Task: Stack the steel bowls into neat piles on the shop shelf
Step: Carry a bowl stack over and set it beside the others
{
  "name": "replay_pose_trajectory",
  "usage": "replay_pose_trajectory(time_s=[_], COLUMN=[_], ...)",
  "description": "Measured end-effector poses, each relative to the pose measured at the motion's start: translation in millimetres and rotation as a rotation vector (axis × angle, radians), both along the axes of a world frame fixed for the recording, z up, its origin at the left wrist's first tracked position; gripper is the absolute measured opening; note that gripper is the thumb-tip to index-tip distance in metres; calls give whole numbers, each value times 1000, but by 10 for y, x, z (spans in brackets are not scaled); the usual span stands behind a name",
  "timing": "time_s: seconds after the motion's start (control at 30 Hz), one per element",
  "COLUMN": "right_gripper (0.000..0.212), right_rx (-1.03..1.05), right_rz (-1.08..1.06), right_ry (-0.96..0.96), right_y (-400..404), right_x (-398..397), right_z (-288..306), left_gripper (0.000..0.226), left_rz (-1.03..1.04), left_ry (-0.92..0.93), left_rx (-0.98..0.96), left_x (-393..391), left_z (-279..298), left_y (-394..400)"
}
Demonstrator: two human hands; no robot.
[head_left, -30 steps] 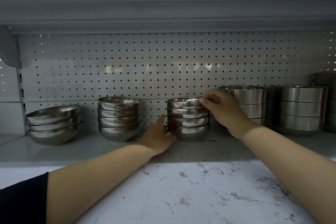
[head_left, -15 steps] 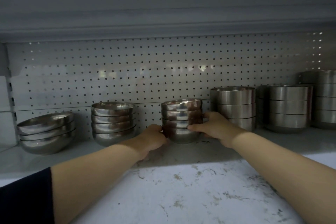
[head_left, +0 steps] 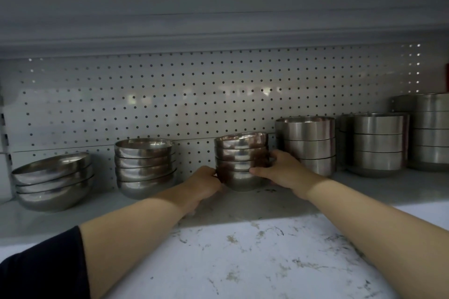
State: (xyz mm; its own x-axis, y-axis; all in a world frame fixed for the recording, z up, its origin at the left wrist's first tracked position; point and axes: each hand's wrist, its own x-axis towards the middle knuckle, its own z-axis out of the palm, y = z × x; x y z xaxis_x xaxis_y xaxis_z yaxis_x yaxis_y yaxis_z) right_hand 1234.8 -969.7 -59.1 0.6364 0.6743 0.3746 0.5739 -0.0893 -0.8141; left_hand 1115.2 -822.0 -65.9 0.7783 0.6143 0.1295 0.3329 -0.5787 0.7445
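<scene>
- Middle pile of bowls [head_left: 241, 160]: four round steel bowls nested, standing on the shelf [head_left: 243, 206] in front of the pegboard back panel [head_left: 194, 99]. Top bowl sits slightly tilted.
- Left hand [head_left: 204, 182]: pressed against the lower left side of the middle pile, fingers curled round the bottom bowl; fingertips hidden behind the steel.
- Right hand [head_left: 284, 172]: wrapped round the right side of the same pile, thumb laid across the front of the lower bowls, fingers curling behind.
- Both forearms reach in from the near edge; a dark sleeve [head_left: 41, 267] shows on the left arm.
- Second pile [head_left: 145, 167]: four round bowls, nested, just left of the left hand, apart from the held pile.
- Far-left pile [head_left: 53, 181]: three wider, shallower bowls, leaning to one side.
- Straight-sided pile [head_left: 307, 145]: three taller bowls, just beside the right hand, behind it.
- Two more straight-sided piles further right: one of three [head_left: 379, 144], one taller at the frame edge [head_left: 430, 131].
- Shelf surface near the camera is white with scuff marks and dark specks [head_left: 267, 262].
- Underside of the shelf above [head_left: 218, 7] fills the upper part of the view.
</scene>
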Motion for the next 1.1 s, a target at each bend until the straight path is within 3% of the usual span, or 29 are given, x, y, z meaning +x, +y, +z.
replay_pose_trajectory(time_s=[0.1, 0.2, 0.27, 0.37, 0.47, 0.53, 0.6, 0.7, 0.83, 0.93, 1.1], right_gripper=[17, 32, 33, 15, 17, 27, 32, 30, 25, 3, 22], right_rx=[-120, -312, -287, -166, -178, -168, -183, -248, -388, -460, -474], right_rz=[-64, -175, -157, -71, 63, 132, 150, 221, 227, 249, 273], right_ry=[-87, -286, -342, -385, -464, -457, -487, -556, -612, -641, -618], right_y=[-54, -182, -228, -107, 267, 585, 884, 1244, 1458, 1506, 1546], right_x=[-45, -149, -266, -580, -914, -1083, -1225, -1346, -1380, -1376, -1393], right_z=[76, 263, 403, 567, 682, 743, 777, 770, 721, 717, 846], left_gripper=[26, 43, 43, 36, 51, 56, 46, 27, 19, 16, 19], left_rz=[16, 50, 65, 186, 320, 400, 430, 274, 66, 36, -6], left_ry=[19, -75, -231, -459, -601, -512, -337, -162, -218, -258, -306], left_rx=[57, 297, 409, 559, 455, 355, 317, 254, 106, 57, 57], left_x=[-37, -240, -514, -991, -1349, -1473, -1512, -1520, -1549, -1527, -1494], left_z=[59, 227, 356, 467, 475, 441, 365, 217, 112, 79, 23], left_y=[17, 66, 142, 399, 719, 898, 1020, 1127, 1165, 1158, 1188])
